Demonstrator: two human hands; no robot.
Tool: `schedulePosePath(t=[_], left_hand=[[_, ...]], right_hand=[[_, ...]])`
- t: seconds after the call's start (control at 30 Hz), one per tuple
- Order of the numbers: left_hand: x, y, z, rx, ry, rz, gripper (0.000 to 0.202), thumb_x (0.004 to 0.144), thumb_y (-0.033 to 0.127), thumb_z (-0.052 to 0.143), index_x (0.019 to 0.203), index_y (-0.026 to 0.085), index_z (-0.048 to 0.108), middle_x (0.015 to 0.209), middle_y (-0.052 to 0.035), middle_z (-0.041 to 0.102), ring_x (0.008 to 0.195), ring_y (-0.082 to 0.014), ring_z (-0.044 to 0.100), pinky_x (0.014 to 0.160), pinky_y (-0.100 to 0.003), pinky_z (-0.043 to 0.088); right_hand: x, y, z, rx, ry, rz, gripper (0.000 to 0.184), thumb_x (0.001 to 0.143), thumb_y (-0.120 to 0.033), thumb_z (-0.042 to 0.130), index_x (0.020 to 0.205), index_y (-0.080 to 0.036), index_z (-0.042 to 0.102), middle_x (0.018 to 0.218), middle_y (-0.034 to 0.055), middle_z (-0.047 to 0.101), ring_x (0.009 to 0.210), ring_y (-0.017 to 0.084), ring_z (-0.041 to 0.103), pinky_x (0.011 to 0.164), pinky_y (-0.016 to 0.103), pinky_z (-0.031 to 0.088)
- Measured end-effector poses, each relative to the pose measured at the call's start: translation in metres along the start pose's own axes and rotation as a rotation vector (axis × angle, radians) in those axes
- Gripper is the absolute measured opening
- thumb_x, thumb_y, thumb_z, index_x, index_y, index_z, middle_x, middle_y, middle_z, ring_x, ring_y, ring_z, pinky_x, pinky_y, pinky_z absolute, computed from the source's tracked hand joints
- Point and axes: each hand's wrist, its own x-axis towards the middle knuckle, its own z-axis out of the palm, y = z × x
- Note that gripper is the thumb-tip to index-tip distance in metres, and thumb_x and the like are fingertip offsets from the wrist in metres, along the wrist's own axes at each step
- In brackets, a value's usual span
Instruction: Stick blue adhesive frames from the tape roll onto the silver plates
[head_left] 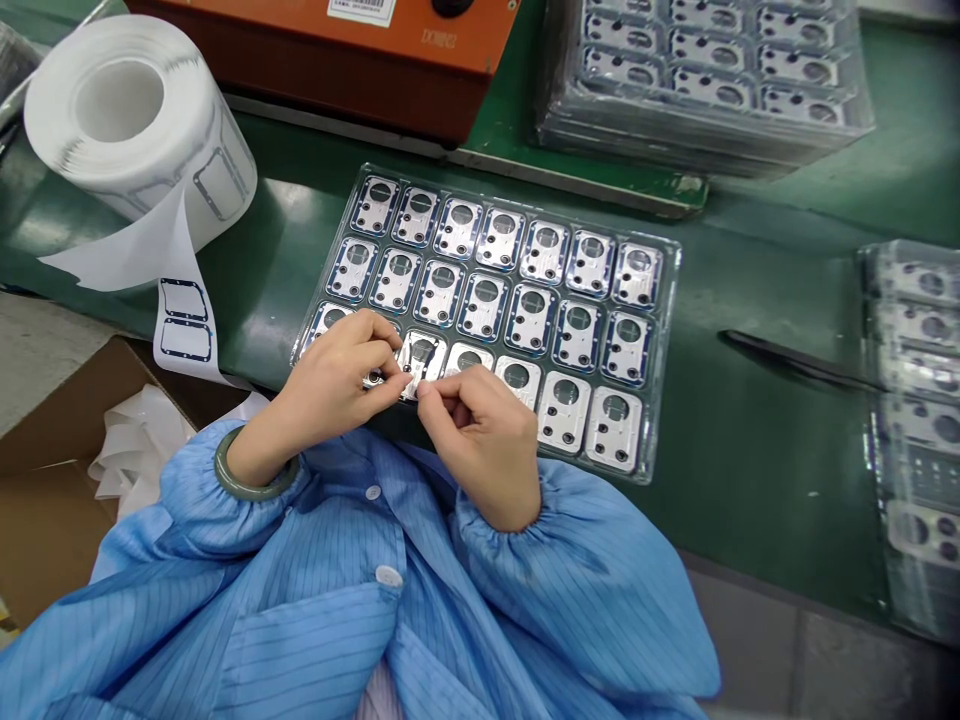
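A clear plastic tray (667, 300) lies on the green bench and holds several small silver metal plates with round holes. My left hand (337, 385) is closed in a pinch on one metal plate (418, 358) at the tray's near row. My right hand (487, 435) is also closed, its fingertips pinching the near edge of the same plate. Both hands meet over the tray's front left part. Blue striped sleeves cover both arms, and a green bangle (251, 480) circles my left wrist.
A white roll of frame-shaped labels (131, 115) stands at the back left, its strip hanging over the bench edge. An orange machine (352, 60) sits behind the tray. Stacked trays stand at the back right (705, 80) and right edge (915, 400). Black tweezers (795, 360) lie right. A cardboard box (52, 480) sits lower left.
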Motion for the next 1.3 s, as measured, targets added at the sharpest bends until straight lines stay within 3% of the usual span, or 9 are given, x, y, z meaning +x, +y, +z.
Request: schedulePosePath(t=[0.23, 0.53, 1.3], left_hand=[[0.000, 0.001, 0.000, 0.002, 0.013, 0.000, 0.011, 0.083, 0.017, 0.060, 0.071, 0.018, 0.058, 0.093, -0.0051, 0.060, 0.089, -0.0170, 0.057, 0.077, -0.032, 0.047], [0.000, 0.000, -0.002, 0.003, -0.021, 0.018, 0.010, 0.084, 0.016, 0.059, 0.075, 0.018, 0.060, 0.096, -0.0054, 0.060, 0.091, -0.0170, 0.058, 0.079, -0.033, 0.048], [0.001, -0.001, -0.005, 0.017, -0.053, 0.041, 0.008, 0.086, 0.018, 0.059, 0.078, 0.018, 0.059, 0.098, -0.0058, 0.059, 0.095, -0.0177, 0.057, 0.081, -0.033, 0.047]], right_hand=[[-0.001, 0.001, -0.002, 0.030, -0.018, 0.027, 0.021, 0.085, -0.022, 0.058, 0.064, -0.020, 0.057, 0.063, -0.0013, 0.055, 0.056, 0.011, 0.049, 0.055, 0.026, 0.040], [0.002, 0.003, -0.015, 0.029, -0.141, 0.012, 0.017, 0.086, -0.022, 0.059, 0.070, -0.020, 0.063, 0.066, -0.0009, 0.058, 0.059, 0.012, 0.053, 0.057, 0.026, 0.041], [0.000, 0.010, -0.015, -0.135, -0.156, -0.106, 0.015, 0.088, -0.023, 0.058, 0.075, -0.019, 0.063, 0.069, 0.0001, 0.058, 0.060, 0.012, 0.052, 0.055, 0.026, 0.037]])
